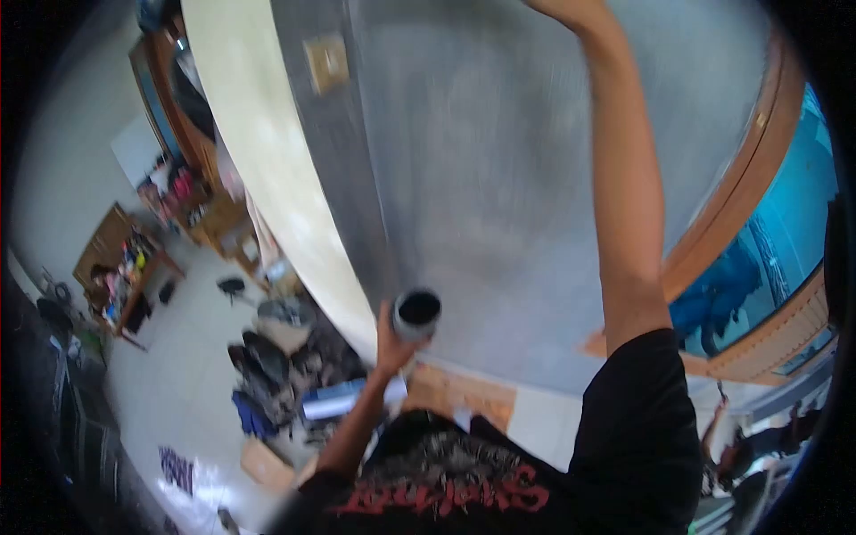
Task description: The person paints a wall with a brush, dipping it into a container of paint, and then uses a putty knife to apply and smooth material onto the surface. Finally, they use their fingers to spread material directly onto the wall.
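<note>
A grey cup-like container with a dark inside (417, 314) is in my left hand (392, 348), low in front of the grey wall (481, 196). The fingers wrap round its side, and its mouth faces the camera. My right arm stretches up along the wall. Only the wrist and the base of my right hand (563, 9) show at the top edge; its fingers are out of frame, so what it holds or touches is hidden. A switch plate (327, 64) sits on the darker strip of wall at the upper left.
Shoes and bags (263, 357) lie piled on the floor at the lower left, near a white box (334, 400). A wooden bench (111, 245) with items stands farther left. A wooden-framed window (758, 267) is on the right. Another person (736, 455) is at the lower right.
</note>
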Motion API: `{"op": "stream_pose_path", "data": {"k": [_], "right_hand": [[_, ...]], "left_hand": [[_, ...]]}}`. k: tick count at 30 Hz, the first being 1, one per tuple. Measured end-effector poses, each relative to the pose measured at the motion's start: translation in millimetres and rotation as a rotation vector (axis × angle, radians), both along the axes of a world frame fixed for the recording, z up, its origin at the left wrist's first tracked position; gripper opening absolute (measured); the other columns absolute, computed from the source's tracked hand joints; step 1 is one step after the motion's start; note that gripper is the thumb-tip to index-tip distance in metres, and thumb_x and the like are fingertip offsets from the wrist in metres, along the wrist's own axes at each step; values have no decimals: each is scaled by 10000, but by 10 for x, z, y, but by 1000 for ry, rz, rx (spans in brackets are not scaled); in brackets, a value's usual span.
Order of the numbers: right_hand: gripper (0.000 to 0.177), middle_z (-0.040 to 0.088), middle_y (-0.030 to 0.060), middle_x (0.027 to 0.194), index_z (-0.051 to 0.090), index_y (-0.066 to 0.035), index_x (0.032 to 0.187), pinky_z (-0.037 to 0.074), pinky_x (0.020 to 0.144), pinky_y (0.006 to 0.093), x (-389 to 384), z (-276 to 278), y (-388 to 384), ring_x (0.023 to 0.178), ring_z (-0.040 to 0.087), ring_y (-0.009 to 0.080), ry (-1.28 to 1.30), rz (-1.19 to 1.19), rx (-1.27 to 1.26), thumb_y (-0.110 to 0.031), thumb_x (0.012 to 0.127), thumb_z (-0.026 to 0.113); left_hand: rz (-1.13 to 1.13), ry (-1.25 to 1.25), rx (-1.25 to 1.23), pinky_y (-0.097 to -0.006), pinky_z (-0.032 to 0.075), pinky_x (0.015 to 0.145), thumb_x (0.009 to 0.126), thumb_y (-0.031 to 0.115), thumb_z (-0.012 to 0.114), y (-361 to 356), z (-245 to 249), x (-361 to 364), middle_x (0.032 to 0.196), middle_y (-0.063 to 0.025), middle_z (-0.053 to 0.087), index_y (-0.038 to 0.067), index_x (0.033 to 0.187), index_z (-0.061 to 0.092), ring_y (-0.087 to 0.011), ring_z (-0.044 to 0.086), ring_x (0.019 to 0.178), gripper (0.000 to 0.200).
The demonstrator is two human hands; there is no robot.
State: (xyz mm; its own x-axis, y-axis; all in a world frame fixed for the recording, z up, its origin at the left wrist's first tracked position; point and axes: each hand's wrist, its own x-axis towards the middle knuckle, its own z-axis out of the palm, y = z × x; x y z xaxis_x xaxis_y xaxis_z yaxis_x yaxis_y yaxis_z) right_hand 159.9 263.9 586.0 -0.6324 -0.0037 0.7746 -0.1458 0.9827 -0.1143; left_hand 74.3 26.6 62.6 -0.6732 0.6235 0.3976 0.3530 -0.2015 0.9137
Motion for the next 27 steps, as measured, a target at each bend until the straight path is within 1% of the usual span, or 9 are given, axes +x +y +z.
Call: {"op": "stream_pose_path", "data": {"k": [3, 5, 7, 9, 11, 13, 18, 20, 27], "right_hand": [[213, 742, 100, 856, 727, 6, 1046, 558, 643, 297, 901, -1489, 67, 683, 690, 170, 243, 162, 137, -148, 939, 627], [201, 704, 127, 827, 687, 72, 1037, 557, 616, 296, 1375, -2069, -114, 669, 675, 176, -168, 485, -426, -79, 954, 583], [179, 668, 137, 819, 652, 106, 1001, 559, 602, 299, 1805, -2641, -266, 666, 665, 174, -218, 468, -658, 3, 959, 511], [186, 664, 142, 828, 649, 106, 986, 562, 602, 303, 2177, -3034, -424, 665, 664, 177, -208, 400, -827, -1, 964, 499], [194, 660, 147, 837, 646, 106, 972, 565, 601, 307, 2498, -3284, -602, 663, 663, 180, -185, 318, -992, -6, 969, 487], [199, 648, 154, 828, 630, 110, 968, 572, 603, 310, 2710, -3458, -776, 657, 660, 193, -138, 188, -1147, -23, 978, 483], [258, 656, 158, 818, 632, 116, 988, 587, 635, 319, 2991, -3934, -1082, 647, 670, 211, -37, 41, -1429, -117, 1008, 523], [255, 663, 156, 817, 635, 109, 997, 586, 647, 313, 2996, -3968, -1180, 659, 675, 210, -42, -38, -1485, -126, 1011, 538], [124, 705, 111, 830, 657, 65, 1031, 549, 682, 275, 2862, -3906, -1353, 739, 685, 147, -158, -11, -1460, -26, 977, 594]], "left_hand": [[1, 165, -48, -407, 501, 992, 592, 90, 958, 82, 112, 127, 1165, -148, 626, 14, 1278, 504, -288, 632, 1130, 827], [-78, 17, 4, -432, 488, 986, 570, 104, 963, 136, 211, 337, 1185, -147, 610, 31, 1296, 493, -316, 624, 1142, 868], [-16, 188, -166, -458, 432, 1017, 550, 125, 970, 173, 165, 455, 1239, -136, 588, 54, 1325, 478, -333, 599, 1183, 921], [-76, 156, -191, -464, 399, 1037, 544, 131, 970, 198, 146, 629, 1264, -130, 578, 63, 1342, 469, -336, 584, 1207, 945], [-144, 130, -212, -470, 365, 1056, 538, 136, 970, 194, 119, 852, 1290, -123, 568, 72, 1360, 460, -339, 569, 1230, 969], [-156, 243, -190, -379, 497, 1017, 577, 72, 942, 187, 107, 1047, 1244, -130, 594, 20, 1347, 455, -244, 610, 1167, 913], [-192, 305, -264, -415, 475, 1030, 563, 78, 947, 118, 7, 1378, 1250, -139, 594, 43, 1364, 463, -294, 603, 1185, 937], [-236, 309, -255, -488, 321, 1095, 489, 132, 989, 100, -33, 1469, 1346, -149, 530, 51, 1396, 464, -351, 508, 1302, 1051], [-247, 259, -307, -504, 297, 1103, 497, 120, 984, 65, -37, 1580, 1348, -146, 531, 49, 1389, 472, -343, 519, 1287, 1031]]}}
